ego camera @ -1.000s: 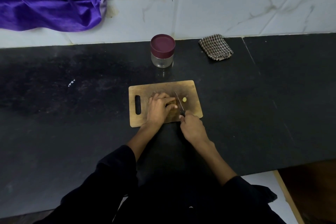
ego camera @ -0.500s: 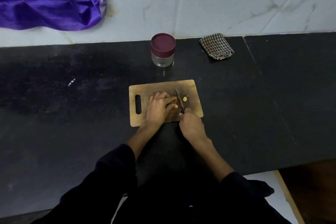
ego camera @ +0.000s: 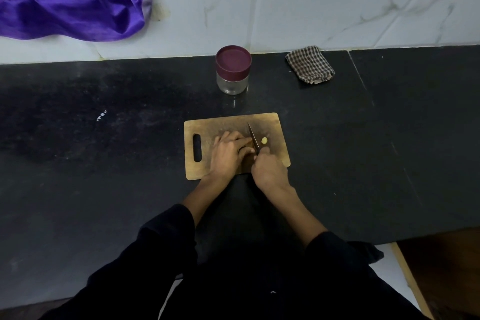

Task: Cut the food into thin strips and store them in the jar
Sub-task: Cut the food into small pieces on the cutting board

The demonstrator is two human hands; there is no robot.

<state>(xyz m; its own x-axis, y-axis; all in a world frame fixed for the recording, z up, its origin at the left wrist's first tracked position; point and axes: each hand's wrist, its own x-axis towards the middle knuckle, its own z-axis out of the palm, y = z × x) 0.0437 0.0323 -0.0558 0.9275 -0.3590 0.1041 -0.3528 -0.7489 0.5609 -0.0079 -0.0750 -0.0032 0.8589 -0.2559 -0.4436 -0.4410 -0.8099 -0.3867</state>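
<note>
knife: right hand (ego camera: 270, 171) wraps the handle, blade (ego camera: 253, 136) pointing away across the cutting board (ego camera: 275, 125)
food: mostly hidden under the left hand (ego camera: 228, 153), fingers curled down on it; one pale bit (ego camera: 264, 140) lies right of the blade
tip: I'd tuck fingertips back and slice thin
jar (ego camera: 233, 70): behind the board, lid on

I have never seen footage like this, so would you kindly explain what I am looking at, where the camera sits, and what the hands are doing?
There is no machine here: a person wears a wide-angle camera on the head, looking down at their own two hands. On the black counter lies a wooden cutting board. The right hand grips a knife, blade on the board. The left hand rests curled over the food being cut, which is hidden beneath it. One small pale piece lies right of the blade. Behind stand a glass jar with its maroon lid on, and a folded checked cloth.
</note>
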